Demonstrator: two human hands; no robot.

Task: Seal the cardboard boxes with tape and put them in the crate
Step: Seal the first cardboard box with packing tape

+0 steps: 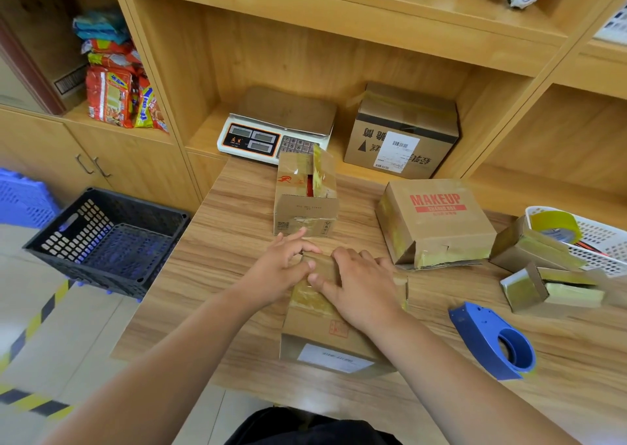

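A small cardboard box (pixel 325 336) lies on the wooden table in front of me, with yellowish tape across its top. My left hand (pixel 281 268) and my right hand (pixel 356 285) both press flat on the box's far top flaps, fingers spread. The blue tape dispenser (pixel 492 343) lies on the table to the right, untouched. Another box (pixel 305 197) with a partly open top stands just beyond my hands. A MAKEUP box (pixel 437 224) sits to the right. The black crate (pixel 108 241) stands left of the table, with nothing visible in it.
Two small taped boxes (pixel 549 275) lie at the right beside a white basket (pixel 600 241) holding a yellow tape roll. A weighing scale (pixel 271 129) and a labelled carton (pixel 403 136) stand on the shelf behind. A blue crate (pixel 23 200) is at far left.
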